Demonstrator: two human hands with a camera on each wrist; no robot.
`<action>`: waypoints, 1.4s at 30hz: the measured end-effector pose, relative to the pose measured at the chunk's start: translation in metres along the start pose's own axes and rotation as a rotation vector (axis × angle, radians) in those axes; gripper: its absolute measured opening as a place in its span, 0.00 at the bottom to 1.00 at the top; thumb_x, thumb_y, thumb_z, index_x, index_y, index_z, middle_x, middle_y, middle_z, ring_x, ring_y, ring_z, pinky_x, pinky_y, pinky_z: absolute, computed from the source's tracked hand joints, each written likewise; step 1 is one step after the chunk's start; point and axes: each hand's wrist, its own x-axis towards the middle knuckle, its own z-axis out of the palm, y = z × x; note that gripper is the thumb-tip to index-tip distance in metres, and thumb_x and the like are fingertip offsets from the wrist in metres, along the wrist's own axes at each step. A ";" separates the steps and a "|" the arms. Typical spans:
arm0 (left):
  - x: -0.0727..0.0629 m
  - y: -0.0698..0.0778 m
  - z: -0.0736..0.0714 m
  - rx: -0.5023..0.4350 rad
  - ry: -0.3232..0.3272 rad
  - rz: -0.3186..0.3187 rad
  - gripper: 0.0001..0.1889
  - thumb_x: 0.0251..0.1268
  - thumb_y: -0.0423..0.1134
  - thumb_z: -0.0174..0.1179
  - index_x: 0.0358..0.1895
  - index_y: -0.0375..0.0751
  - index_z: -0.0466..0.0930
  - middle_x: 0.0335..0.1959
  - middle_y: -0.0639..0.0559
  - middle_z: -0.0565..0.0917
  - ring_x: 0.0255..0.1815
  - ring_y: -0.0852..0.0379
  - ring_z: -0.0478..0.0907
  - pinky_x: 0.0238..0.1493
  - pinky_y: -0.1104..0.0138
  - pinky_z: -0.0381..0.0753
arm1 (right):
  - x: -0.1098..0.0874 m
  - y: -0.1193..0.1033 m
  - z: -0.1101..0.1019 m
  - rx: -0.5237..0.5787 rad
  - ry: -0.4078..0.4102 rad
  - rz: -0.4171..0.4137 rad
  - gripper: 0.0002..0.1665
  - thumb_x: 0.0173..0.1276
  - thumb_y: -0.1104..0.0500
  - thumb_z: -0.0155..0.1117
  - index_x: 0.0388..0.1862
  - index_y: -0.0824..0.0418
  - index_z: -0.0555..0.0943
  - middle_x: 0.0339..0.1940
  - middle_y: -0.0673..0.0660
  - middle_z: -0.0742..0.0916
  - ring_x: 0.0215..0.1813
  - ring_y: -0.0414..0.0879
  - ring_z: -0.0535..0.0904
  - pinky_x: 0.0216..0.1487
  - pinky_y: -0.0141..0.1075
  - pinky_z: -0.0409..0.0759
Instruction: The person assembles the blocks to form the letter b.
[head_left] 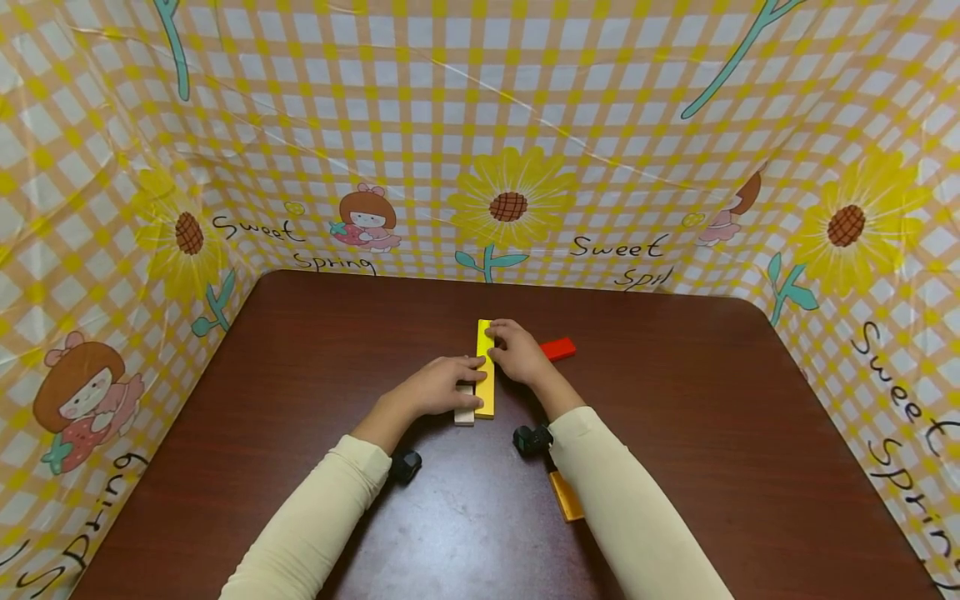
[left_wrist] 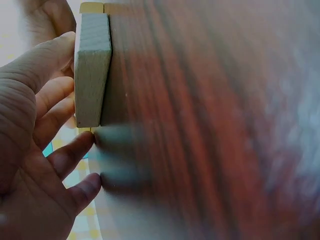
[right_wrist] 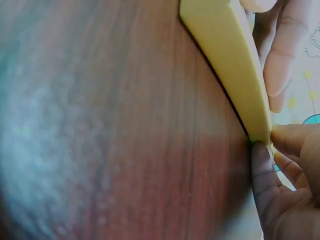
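Screened-off work spot, wider room unclear, dark wood-grain table point(head_left: 750, 433), checked sunflower-print sheeting point(head_left: 480, 100) on three sides

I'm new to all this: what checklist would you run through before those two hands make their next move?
1. Left hand touching the yellow block: ok.
2. Right hand at the yellow block's far end: ok.
3. Pale wooden block beside the yellow one: ok, on the person's left.
4. Red block clear of the right hand: cannot tell, one end is hidden.
5. Orange piece fully visible: not ok, the right sleeve covers part.
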 end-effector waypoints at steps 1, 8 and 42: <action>0.000 0.000 0.001 -0.003 0.009 0.002 0.28 0.66 0.46 0.66 0.67 0.39 0.75 0.73 0.49 0.67 0.75 0.48 0.60 0.73 0.57 0.60 | 0.000 0.000 0.000 0.003 0.003 0.003 0.22 0.73 0.66 0.59 0.65 0.69 0.75 0.71 0.61 0.71 0.59 0.57 0.75 0.60 0.48 0.75; -0.001 -0.004 0.006 -0.062 0.051 0.016 0.28 0.67 0.46 0.65 0.67 0.40 0.75 0.74 0.49 0.66 0.75 0.49 0.60 0.72 0.57 0.61 | -0.004 -0.003 -0.001 0.014 0.025 0.021 0.22 0.73 0.65 0.59 0.64 0.67 0.76 0.72 0.61 0.70 0.59 0.57 0.75 0.59 0.49 0.75; -0.043 0.007 0.010 -0.080 0.147 -0.076 0.20 0.64 0.45 0.69 0.56 0.41 0.82 0.61 0.48 0.77 0.62 0.50 0.74 0.64 0.56 0.72 | -0.075 0.034 -0.074 -0.031 0.107 0.030 0.19 0.73 0.63 0.61 0.61 0.65 0.77 0.62 0.65 0.78 0.54 0.61 0.76 0.52 0.52 0.77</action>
